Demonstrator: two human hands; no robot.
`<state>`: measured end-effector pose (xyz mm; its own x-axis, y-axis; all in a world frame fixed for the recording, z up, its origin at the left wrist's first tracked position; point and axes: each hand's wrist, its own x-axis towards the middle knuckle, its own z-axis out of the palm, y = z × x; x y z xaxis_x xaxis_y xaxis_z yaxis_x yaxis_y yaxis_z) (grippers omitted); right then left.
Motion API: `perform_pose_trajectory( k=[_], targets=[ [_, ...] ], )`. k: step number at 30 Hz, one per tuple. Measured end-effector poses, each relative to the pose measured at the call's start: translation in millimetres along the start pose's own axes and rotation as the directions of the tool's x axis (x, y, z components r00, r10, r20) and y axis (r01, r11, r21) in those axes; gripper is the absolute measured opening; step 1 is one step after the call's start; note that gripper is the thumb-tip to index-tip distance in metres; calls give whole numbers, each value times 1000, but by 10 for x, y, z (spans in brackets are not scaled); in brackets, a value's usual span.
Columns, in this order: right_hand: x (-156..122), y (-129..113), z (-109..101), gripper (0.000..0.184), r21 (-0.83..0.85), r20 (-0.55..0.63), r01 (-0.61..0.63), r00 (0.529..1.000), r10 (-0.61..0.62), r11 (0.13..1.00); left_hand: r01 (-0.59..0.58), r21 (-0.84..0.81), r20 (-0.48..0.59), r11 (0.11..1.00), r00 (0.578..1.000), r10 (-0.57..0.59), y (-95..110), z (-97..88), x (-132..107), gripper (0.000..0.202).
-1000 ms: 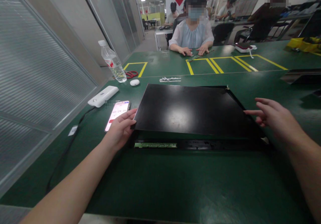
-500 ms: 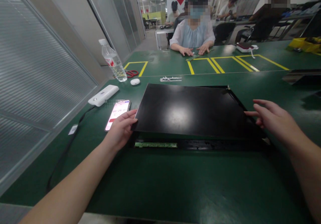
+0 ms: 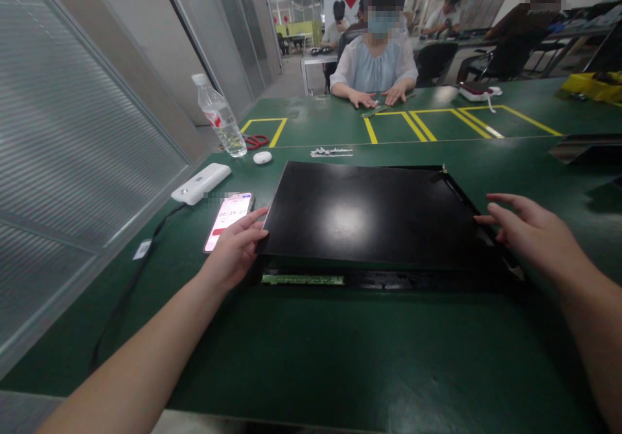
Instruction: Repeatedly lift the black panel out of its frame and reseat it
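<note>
A large flat black panel (image 3: 369, 214) lies on the green table (image 3: 340, 356), its near edge raised over a black frame with a narrow green circuit strip (image 3: 301, 280) showing beneath. My left hand (image 3: 236, 249) grips the panel's near left corner, fingers curled under the edge. At the panel's right edge my right hand (image 3: 532, 233) hovers with fingers stretched out and apart, fingertips near or touching it.
Left of the panel lie a phone (image 3: 228, 212) with a lit screen, a white power bank (image 3: 200, 183) with a cable, a water bottle (image 3: 218, 118), red scissors (image 3: 255, 141) and a small white case (image 3: 262, 157). A person (image 3: 376, 65) sits across the table.
My right hand has drifted slightly lower and closer to the panel's right edge. My left hand keeps its hold on the corner.
</note>
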<state>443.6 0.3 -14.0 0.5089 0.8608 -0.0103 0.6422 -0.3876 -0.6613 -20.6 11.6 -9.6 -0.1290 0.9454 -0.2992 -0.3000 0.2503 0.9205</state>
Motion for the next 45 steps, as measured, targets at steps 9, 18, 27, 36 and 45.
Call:
perform_pose_trajectory(
  k=[9, 18, 27, 36, 45],
  targets=[
    [-55, -168, -55, 63, -96, -25, -42, 999, 40, 995, 15, -5, 4, 1000, 1000, -15, 9, 17, -3, 47],
    [-28, -134, -44, 57, -20, -37, -7, 999, 6, 1000, -81, 46, 8, 996, 997, 81, -28, -10, 1, 36],
    [-23, -121, -47, 53, 25, -26, -43, 999, 44, 999, -239, 240, 29, 941, 971, 239, -90, -80, 44, 45],
    [7, -80, -8, 49, 149, 1, -98, 995, 99, 984, -330, 451, 62, 829, 938, 340, -108, -111, 74, 24],
    [-31, -96, -31, 42, 188, -22, -72, 997, 78, 979, -330, 584, 167, 742, 943, 289, -204, -233, 186, 36]
  ],
)
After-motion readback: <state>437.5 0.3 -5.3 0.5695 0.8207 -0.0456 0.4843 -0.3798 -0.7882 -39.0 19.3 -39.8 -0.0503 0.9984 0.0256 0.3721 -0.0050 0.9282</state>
